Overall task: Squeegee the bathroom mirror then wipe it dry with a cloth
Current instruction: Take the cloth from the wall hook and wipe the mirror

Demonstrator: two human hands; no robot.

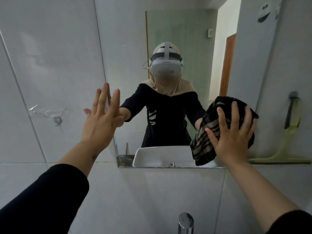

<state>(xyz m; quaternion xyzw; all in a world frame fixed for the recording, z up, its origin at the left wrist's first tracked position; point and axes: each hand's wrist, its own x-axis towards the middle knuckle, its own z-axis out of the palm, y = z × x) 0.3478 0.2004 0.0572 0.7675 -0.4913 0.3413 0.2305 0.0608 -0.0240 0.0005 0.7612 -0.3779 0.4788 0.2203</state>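
The frameless bathroom mirror (pixel 182 39) hangs on the tiled wall straight ahead. My right hand (pixel 233 132) presses a dark striped cloth (pixel 209 142) flat against the mirror's lower right corner, fingers spread over it. My left hand (pixel 101 115) rests flat and open on the mirror's left edge, holding nothing. A pale green squeegee (pixel 290 129) with a dark handle hangs on the wall just right of the mirror, its blade at the bottom.
A chrome tap (pixel 185 222) rises at the bottom centre. A clear hook (pixel 57 119) is stuck on the wall tiles to the left. The mirror reflects a white basin (pixel 162 157), a person wearing a headset, and a doorway.
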